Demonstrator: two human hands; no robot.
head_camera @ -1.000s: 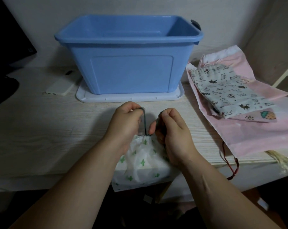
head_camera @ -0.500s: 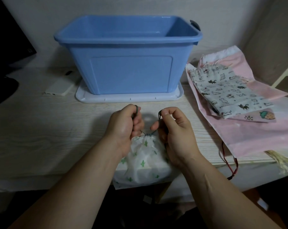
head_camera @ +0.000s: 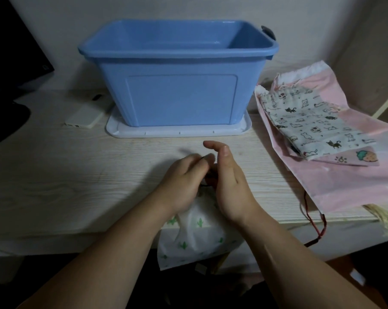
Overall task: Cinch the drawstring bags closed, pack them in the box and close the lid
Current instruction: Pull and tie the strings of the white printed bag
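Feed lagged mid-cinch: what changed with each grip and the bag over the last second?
The hands closed together above the cactus bag. The right hand let go of the cord, fingers now straight; the left hand, blurred, seems to keep pinching it. Bag, blue box and the pile of bags at right stayed put.

Both forearms reach over the cactus bag (head_camera: pixel 195 237). Above its neck the blurred left hand (head_camera: pixel 184 175) pinches the cord (head_camera: pixel 203 157); the right hand (head_camera: pixel 228 181) lies against the left, fingers outstretched.
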